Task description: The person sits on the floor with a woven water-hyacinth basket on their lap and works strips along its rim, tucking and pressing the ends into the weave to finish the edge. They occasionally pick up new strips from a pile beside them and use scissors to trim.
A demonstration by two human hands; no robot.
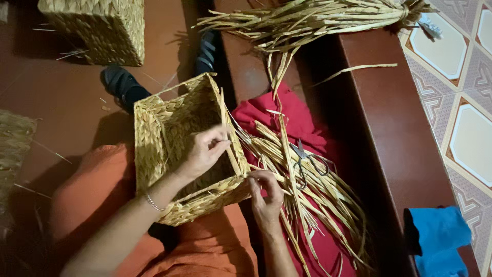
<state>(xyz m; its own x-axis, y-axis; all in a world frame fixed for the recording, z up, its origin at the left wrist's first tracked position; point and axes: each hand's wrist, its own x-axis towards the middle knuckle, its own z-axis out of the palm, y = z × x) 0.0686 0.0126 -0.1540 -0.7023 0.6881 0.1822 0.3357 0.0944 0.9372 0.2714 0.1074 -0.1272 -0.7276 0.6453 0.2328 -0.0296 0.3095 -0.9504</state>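
Hands are working at frame centre on one square woven straw basket (174, 138) lying on the orange lap: left hand (205, 150) is gripping its rim, right hand (265, 192) is pinching one pale straw strand (287, 154), while one pair of steel scissors (306, 161) and a second straw basket (102, 28), upper left, are lying nearby.

Left hand (205, 151) inside woven basket (154, 149); right hand (265, 197) pinches straw strand (287, 149).

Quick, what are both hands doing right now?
Left hand: closed, gripping the woven basket's rim.
Right hand: closed, pinching a straw strand at the basket's corner.
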